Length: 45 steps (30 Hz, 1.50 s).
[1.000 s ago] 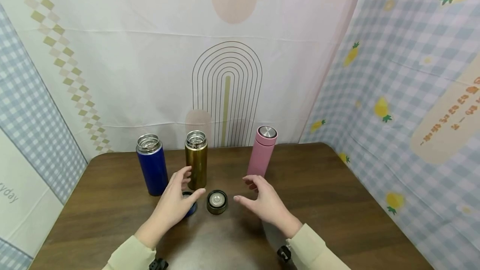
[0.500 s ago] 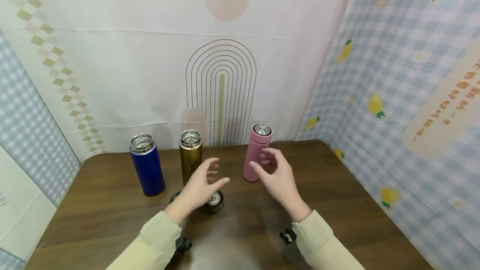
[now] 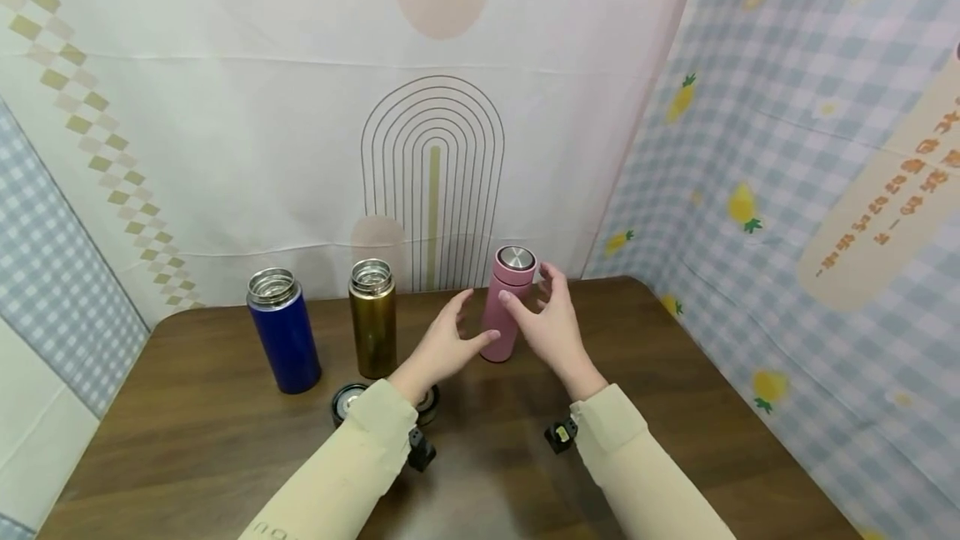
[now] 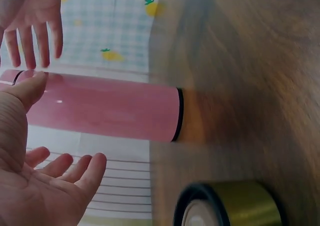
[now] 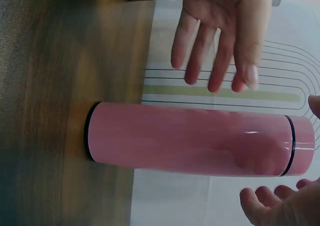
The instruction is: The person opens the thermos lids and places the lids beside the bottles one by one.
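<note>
A pink thermos flask (image 3: 501,307) with a silver-topped lid (image 3: 517,257) stands upright on the wooden table, between my two hands. My left hand (image 3: 444,345) is at its left side, fingers spread and thumb reaching in front of the body. On the other side my right hand (image 3: 553,325) is raised near the lid, thumb and fingers parted around it. In the right wrist view, the flask (image 5: 190,138) shows a gap to the left hand's fingertips (image 5: 214,84). The left wrist view shows the left palm (image 4: 50,196) facing the flask with nothing in it.
A blue flask (image 3: 287,340) and a gold flask (image 3: 373,327), both lidless, stand to the left. Their two lids lie on the table: one (image 3: 347,400) beside my left sleeve, the other (image 3: 427,407) partly hidden by it. Patterned cloth (image 3: 300,148) hangs behind the table.
Both hands have moved toward the pink flask. My left hand travelled right, away from the gold flask and over the lids; my right hand rose to lid height. The flasks stay standing.
</note>
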### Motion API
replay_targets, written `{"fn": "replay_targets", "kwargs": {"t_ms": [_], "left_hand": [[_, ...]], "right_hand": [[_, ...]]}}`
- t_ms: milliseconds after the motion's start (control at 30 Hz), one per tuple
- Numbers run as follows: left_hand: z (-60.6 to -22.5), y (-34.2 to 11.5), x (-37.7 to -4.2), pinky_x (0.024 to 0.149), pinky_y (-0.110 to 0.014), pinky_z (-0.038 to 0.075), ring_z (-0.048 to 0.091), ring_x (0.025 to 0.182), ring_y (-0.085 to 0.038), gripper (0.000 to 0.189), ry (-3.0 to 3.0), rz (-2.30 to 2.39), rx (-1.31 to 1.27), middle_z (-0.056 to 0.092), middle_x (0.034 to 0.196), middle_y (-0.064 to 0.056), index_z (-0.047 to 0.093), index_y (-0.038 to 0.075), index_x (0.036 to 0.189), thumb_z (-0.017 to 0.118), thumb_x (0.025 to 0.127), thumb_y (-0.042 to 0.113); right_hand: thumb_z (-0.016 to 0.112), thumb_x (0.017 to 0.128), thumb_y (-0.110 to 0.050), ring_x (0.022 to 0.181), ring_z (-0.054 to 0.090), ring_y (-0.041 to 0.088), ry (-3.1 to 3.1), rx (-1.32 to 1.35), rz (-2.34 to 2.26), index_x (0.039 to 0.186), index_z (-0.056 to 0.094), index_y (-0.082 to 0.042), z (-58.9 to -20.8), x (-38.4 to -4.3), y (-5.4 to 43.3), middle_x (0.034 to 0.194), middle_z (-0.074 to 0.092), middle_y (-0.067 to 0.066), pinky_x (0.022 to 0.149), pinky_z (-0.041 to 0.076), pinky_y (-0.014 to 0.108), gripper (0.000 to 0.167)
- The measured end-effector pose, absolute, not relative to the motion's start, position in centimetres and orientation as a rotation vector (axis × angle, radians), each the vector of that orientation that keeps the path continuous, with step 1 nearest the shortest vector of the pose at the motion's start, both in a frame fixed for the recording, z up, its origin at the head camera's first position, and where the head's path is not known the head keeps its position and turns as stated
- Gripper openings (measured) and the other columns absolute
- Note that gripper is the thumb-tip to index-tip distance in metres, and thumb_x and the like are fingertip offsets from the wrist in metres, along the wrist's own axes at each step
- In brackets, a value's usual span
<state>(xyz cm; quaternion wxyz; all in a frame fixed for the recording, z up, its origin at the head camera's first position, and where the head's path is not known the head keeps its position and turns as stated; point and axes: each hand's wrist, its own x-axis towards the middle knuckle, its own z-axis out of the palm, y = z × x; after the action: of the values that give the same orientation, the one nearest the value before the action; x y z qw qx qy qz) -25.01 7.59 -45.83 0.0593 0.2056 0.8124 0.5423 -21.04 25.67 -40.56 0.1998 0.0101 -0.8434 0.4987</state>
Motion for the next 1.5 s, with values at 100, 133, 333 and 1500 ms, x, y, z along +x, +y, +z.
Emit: {"fn": "replay_targets", "kwargs": {"t_ms": [100,133,333,1500], "left_hand": [[-45.7,7.9,-25.1,0.103,-0.048,0.039,0.038,0.135,-0.032,0.092,2.453,1.632,0.655,0.031,0.153,-0.011,0.024,0.016,0.153,0.073,0.082,0.048],[-45.7,7.9,-25.1,0.104,-0.048,0.038,0.037,0.136,-0.031,0.092,2.449,1.630,0.667,0.031,0.154,-0.010,0.024,0.016,0.153,0.073,0.082,0.047],[-45.8,7.8,-25.2,0.104,-0.048,0.039,0.038,0.135,-0.029,0.082,2.411,1.661,0.776,0.036,0.151,-0.007,0.028,0.016,0.151,0.073,0.085,0.036],[-43.8,5.0,-20.8,0.094,-0.039,0.047,0.055,0.109,-0.016,0.074,2.521,1.653,0.905,0.051,0.125,-0.002,0.039,0.015,0.136,0.081,0.077,0.025]], "right_hand": [[0.073,0.085,-0.038,0.132,0.041,0.028,-2.375,0.079,1.427,0.148,0.025,-0.010,-40.7,-21.2,25.4,0.146,0.037,0.013,0.103,0.039,0.047,0.085],[0.074,0.085,-0.037,0.133,0.041,0.028,-2.374,0.095,1.433,0.149,0.025,-0.010,-40.7,-21.2,25.3,0.146,0.038,0.013,0.104,0.039,0.047,0.084],[0.075,0.084,-0.038,0.129,0.043,0.028,-2.375,0.119,1.417,0.150,0.022,-0.012,-40.8,-21.2,24.7,0.142,0.038,0.015,0.104,0.039,0.046,0.088],[0.082,0.078,-0.029,0.103,0.061,0.017,-2.259,0.311,1.526,0.129,0.048,-0.016,-38.1,-16.6,21.2,0.119,0.060,0.004,0.088,0.051,0.036,0.062]]}}
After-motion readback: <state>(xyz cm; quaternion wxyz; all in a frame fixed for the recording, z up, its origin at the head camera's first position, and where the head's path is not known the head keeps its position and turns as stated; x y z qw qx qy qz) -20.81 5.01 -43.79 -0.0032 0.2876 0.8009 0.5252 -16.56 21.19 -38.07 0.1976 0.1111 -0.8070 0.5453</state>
